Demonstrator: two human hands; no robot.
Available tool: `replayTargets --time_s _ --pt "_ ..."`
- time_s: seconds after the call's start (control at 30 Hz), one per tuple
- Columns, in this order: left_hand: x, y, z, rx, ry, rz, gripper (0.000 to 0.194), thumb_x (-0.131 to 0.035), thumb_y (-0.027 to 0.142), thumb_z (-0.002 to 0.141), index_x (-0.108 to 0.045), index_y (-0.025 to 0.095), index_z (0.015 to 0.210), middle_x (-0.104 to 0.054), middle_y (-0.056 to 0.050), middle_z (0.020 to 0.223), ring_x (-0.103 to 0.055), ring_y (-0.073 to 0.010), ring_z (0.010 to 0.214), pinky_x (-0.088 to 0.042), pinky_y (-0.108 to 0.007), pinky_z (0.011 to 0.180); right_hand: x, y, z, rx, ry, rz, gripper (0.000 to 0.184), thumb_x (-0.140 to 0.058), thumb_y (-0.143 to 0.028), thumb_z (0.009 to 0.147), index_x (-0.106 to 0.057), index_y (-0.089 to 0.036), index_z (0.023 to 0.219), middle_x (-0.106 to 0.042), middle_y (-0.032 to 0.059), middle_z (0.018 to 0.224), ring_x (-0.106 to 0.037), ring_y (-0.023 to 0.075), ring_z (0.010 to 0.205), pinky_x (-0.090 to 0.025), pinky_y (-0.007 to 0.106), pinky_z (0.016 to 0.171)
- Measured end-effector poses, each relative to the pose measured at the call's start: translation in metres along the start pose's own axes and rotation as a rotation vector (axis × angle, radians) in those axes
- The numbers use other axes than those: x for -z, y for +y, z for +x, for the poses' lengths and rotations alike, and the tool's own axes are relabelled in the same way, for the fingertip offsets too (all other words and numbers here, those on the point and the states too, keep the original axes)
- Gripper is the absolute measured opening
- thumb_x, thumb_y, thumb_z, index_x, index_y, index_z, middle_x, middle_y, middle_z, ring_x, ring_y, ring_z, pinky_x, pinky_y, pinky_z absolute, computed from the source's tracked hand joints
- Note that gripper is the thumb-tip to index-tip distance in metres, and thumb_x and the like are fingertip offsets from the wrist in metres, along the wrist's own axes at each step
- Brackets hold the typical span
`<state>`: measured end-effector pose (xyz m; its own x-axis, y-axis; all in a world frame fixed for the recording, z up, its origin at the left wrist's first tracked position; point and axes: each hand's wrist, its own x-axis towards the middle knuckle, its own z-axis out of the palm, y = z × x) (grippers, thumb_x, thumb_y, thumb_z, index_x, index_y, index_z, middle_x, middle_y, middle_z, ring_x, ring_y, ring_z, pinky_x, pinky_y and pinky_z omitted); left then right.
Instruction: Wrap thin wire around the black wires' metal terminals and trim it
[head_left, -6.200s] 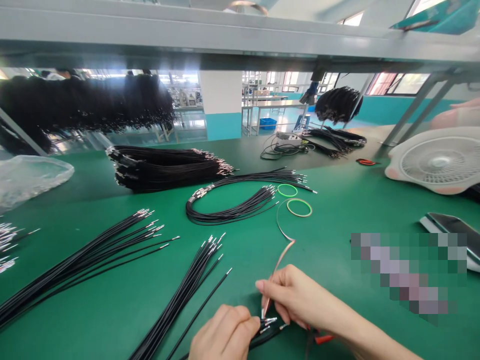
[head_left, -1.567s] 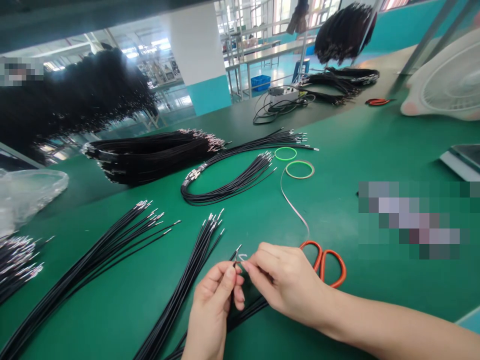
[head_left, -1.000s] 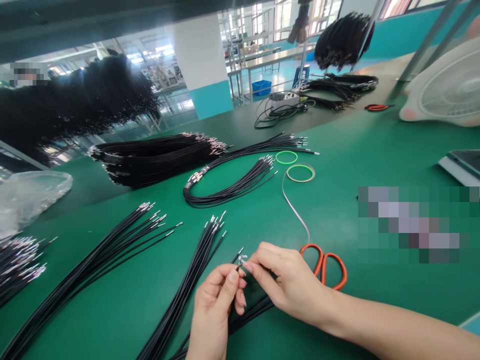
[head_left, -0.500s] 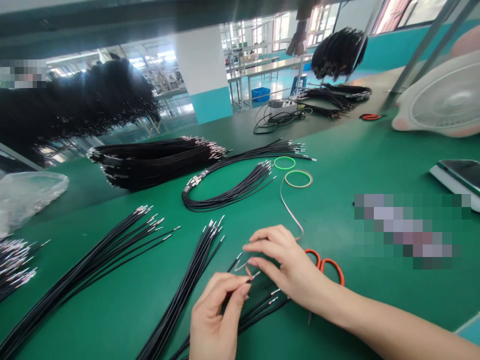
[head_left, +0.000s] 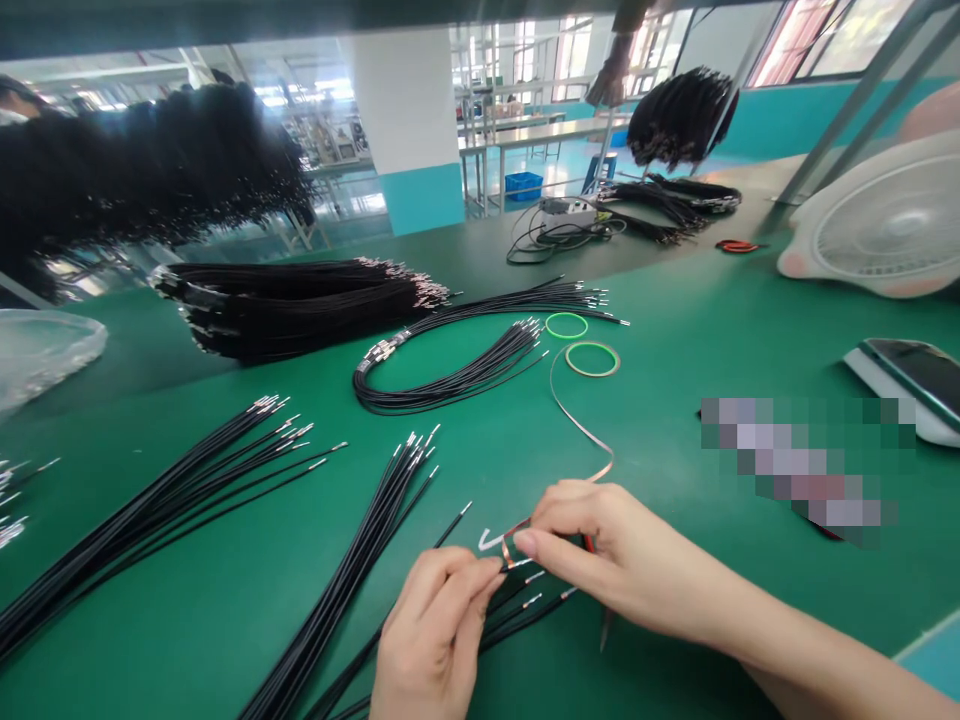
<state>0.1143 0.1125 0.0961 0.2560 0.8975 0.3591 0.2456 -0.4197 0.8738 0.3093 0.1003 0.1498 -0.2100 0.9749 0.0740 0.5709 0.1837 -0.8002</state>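
Observation:
My left hand pinches a black cable near its stripped, silvery end. A narrow copper tape is looped around that end, and its white backing strip curls up beside it. My right hand is closed, thumb and fingers pinching the tape just right of the cable end. From there the tape runs back to a flat roll with a green core. Scissors lie mostly hidden beneath my right hand. Several loose black cables lie under both hands.
Cable bundles lie to the left, with another bundle bent into a U behind. A thick cable stack sits farther back. A green ring rests near the roll. At right are a phone and a white fan.
My right hand has come down and right, its spread fingers closing on the copper tape. It now covers most of the orange scissor handles. The view has shifted slightly.

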Motion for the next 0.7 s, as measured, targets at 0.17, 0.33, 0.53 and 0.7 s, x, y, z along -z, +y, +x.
replayTargets --time_s 0.17,0.33,0.53,0.7 --pt "0.001 -0.004 -0.003 -0.088 -0.075 0.08 0.025 -0.057 0.016 0.089 -0.076 0.029 0.097 -0.069 -0.005 0.083 -0.062 -0.0185 0.075 -0.048 -0.027 0.072 -0.019 0.004 0.006 -0.224 -0.072 0.263 0.025 -0.059 -0.026 0.088 -0.065 -0.017 0.066 -0.063 0.0002 0.066 -0.054 0.0129 0.062 -0.04 0.023 0.054" --pt "0.0 -0.004 -0.003 -0.112 -0.078 0.076 0.024 -0.055 0.017 0.09 -0.075 0.027 0.096 -0.068 -0.007 0.083 -0.061 -0.0189 0.074 -0.048 -0.028 0.07 -0.021 0.011 0.009 -0.275 -0.106 0.421 0.026 -0.062 -0.031 0.086 -0.063 -0.015 0.066 -0.055 -0.0033 0.058 -0.044 0.0094 0.054 -0.035 0.02 0.05" --pt "-0.002 -0.003 0.0 -0.053 -0.109 0.029 0.021 -0.055 0.019 0.089 -0.075 0.026 0.093 -0.064 -0.005 0.076 -0.06 -0.0183 0.068 -0.047 -0.028 0.065 -0.021 0.019 0.012 -0.274 -0.106 0.48 0.026 -0.065 -0.037 0.083 -0.064 -0.015 0.07 -0.057 -0.0019 0.061 -0.048 0.0101 0.056 -0.038 0.021 0.052" --pt "0.002 0.0 0.002 -0.024 -0.274 0.096 0.023 -0.054 0.018 0.09 -0.075 0.025 0.096 -0.062 -0.005 0.076 -0.059 -0.0182 0.071 -0.047 -0.026 0.066 -0.024 0.017 0.012 -0.231 -0.065 0.339 0.025 -0.064 -0.03 0.084 -0.062 -0.015 0.065 -0.055 -0.0025 0.058 -0.047 0.0103 0.055 -0.037 0.021 0.052"
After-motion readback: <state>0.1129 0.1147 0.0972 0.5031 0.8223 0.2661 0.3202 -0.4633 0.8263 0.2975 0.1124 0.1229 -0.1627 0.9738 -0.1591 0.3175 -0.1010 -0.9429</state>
